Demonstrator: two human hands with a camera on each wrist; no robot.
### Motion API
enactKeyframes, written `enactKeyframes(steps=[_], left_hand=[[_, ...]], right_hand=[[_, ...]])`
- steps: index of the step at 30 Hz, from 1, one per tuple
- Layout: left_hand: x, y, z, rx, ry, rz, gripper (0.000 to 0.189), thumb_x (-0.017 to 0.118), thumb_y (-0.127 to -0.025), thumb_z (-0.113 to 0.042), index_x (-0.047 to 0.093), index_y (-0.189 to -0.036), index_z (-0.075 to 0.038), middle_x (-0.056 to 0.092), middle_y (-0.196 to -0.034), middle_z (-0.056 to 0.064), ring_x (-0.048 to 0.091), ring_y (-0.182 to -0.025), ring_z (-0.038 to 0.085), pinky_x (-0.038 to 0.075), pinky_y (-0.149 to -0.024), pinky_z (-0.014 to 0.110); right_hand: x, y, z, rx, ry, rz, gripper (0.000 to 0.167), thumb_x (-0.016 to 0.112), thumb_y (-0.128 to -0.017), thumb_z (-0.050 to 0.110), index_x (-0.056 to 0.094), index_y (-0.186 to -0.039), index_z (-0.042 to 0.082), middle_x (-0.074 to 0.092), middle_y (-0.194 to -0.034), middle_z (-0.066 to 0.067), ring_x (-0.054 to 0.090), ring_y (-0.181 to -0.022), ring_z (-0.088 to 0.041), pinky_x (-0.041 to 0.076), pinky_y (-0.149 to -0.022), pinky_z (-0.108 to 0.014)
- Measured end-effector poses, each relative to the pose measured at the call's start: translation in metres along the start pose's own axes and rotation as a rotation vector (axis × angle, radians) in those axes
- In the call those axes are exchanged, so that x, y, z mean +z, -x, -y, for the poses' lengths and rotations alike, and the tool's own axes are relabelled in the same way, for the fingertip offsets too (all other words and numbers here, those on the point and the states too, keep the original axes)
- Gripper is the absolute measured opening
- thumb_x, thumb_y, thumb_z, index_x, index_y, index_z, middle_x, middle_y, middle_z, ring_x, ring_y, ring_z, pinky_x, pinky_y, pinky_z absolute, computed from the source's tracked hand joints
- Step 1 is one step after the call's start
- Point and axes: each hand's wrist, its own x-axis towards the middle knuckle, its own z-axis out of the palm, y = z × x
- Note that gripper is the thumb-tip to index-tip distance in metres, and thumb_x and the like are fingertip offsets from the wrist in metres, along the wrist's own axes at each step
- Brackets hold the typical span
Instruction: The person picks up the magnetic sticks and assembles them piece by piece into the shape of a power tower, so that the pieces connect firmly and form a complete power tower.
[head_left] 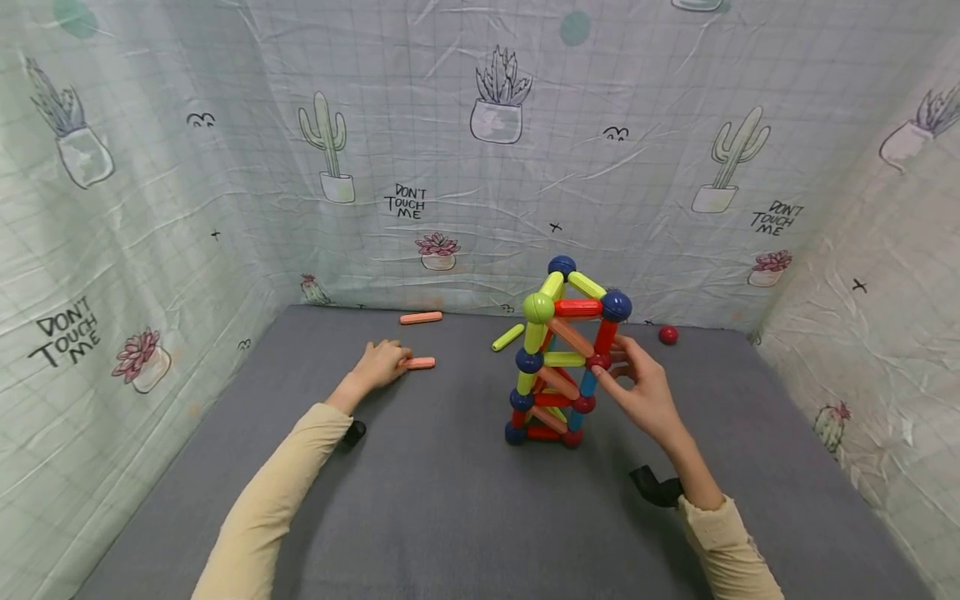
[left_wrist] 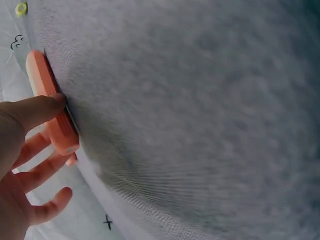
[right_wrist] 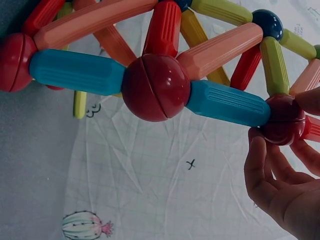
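Observation:
My left hand [head_left: 378, 364] pinches an orange magnetic rod [head_left: 422, 363] lying on the grey table, left of the centre. In the left wrist view, the thumb presses on the ribbed orange rod [left_wrist: 42, 70] with fingers on its other side. Right of the centre stands a tall tower of magnetic rods and balls [head_left: 573, 336], in red, blue, yellow-green and orange. My right hand [head_left: 643, 387] grips a red ball [right_wrist: 281, 119] in the tower's upper part, thumb and fingers around it. Blue rods [right_wrist: 77, 71] join the red balls below it.
A second orange rod [head_left: 421, 317] lies near the table's back edge. Between it and the tower is a loose yellow-green rod [head_left: 508, 337]. Behind my right hand rests a loose red ball [head_left: 668, 335]. A cloth printed with cacti [head_left: 495, 192] hangs around the grey table [head_left: 450, 500].

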Motion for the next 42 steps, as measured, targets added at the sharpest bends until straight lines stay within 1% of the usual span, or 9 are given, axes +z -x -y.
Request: enactKeyframes(steps=[6,11,17,21,24,29,32,39,42], left_hand=[[-0.018,-0.01,-0.019,0.123,-0.091,-0.222,0.013,0.061,-0.084,-0.019,0.067,-0.095,-0.017,0.058,-0.084,0.006,0.05,-0.073,0.023,0.026,-0.059,0.033],[-0.06,-0.029,-0.061,0.22,-0.029,-0.42,0.023,0.06,-0.085,-0.02,0.062,-0.108,-0.016,0.059,-0.097,0.007,0.052,-0.085,0.025,0.036,-0.067,0.038],[-0.127,-0.064,-0.138,0.273,0.545,-0.458,0.03,0.055,-0.088,-0.013,0.056,-0.117,-0.005,0.058,-0.103,0.014,0.055,-0.09,0.026,0.047,-0.075,0.037],[-0.162,-0.085,-0.18,0.244,0.962,-0.35,0.036,0.051,-0.09,-0.012,0.049,-0.125,-0.003,0.057,-0.114,0.018,0.058,-0.097,0.027,0.049,-0.075,0.03],[-0.177,-0.098,-0.199,0.2,1.141,-0.235,0.039,0.05,-0.091,-0.013,0.045,-0.128,-0.006,0.054,-0.121,0.017,0.057,-0.102,0.027,0.048,-0.076,0.03],[-0.176,-0.112,-0.213,0.134,1.229,-0.085,0.042,0.05,-0.091,-0.016,0.043,-0.131,-0.009,0.05,-0.128,0.014,0.052,-0.113,0.024,0.047,-0.086,0.033],[-0.171,-0.114,-0.214,0.119,1.232,-0.061,0.043,0.049,-0.091,-0.018,0.042,-0.132,-0.01,0.049,-0.129,0.013,0.05,-0.116,0.022,0.047,-0.088,0.033],[-0.154,-0.117,-0.19,0.131,1.297,-0.102,0.039,0.044,-0.094,-0.018,0.042,-0.132,-0.009,0.05,-0.126,0.017,0.053,-0.11,0.03,0.048,-0.085,0.039],[-0.129,-0.12,-0.166,0.082,1.169,-0.198,0.034,0.043,-0.094,-0.019,0.048,-0.126,-0.006,0.055,-0.119,0.019,0.056,-0.104,0.032,0.048,-0.081,0.038]], right_hand=[[0.0,0.0,0.002,0.0,-0.005,-0.011,0.043,0.064,-0.079,0.006,0.049,-0.119,0.0,0.06,-0.105,-0.013,0.05,-0.085,0.007,0.049,-0.067,-0.018],[-0.001,0.0,0.002,0.0,-0.006,-0.009,0.043,0.064,-0.079,0.005,0.049,-0.119,0.0,0.06,-0.104,-0.014,0.05,-0.085,0.007,0.047,-0.067,-0.014],[-0.002,0.0,0.0,0.028,-0.005,0.018,0.042,0.062,-0.081,0.006,0.047,-0.12,0.0,0.058,-0.106,-0.015,0.053,-0.086,-0.004,0.047,-0.067,-0.015],[-0.005,-0.002,0.002,0.06,0.006,0.057,0.042,0.06,-0.084,0.01,0.046,-0.121,0.001,0.057,-0.11,-0.016,0.055,-0.09,-0.019,0.049,-0.068,-0.019],[-0.008,-0.002,0.005,0.073,-0.009,0.081,0.041,0.059,-0.085,0.011,0.046,-0.122,0.002,0.056,-0.112,-0.016,0.056,-0.093,-0.024,0.049,-0.07,-0.02],[-0.014,0.0,0.007,0.121,-0.051,0.114,0.04,0.055,-0.088,0.014,0.047,-0.125,0.003,0.056,-0.115,-0.016,0.055,-0.094,-0.013,0.046,-0.073,-0.015],[-0.015,0.001,0.008,0.147,-0.079,0.134,0.041,0.054,-0.089,0.017,0.045,-0.126,0.003,0.056,-0.117,-0.017,0.054,-0.094,-0.005,0.045,-0.074,-0.013],[-0.015,0.001,0.006,0.145,-0.116,0.143,0.04,0.053,-0.089,0.015,0.044,-0.126,0.002,0.055,-0.117,-0.018,0.052,-0.094,0.001,0.045,-0.075,-0.012],[-0.015,0.001,0.005,0.133,-0.12,0.137,0.039,0.053,-0.089,0.013,0.045,-0.126,0.003,0.055,-0.117,-0.018,0.052,-0.093,0.003,0.046,-0.074,-0.014]])
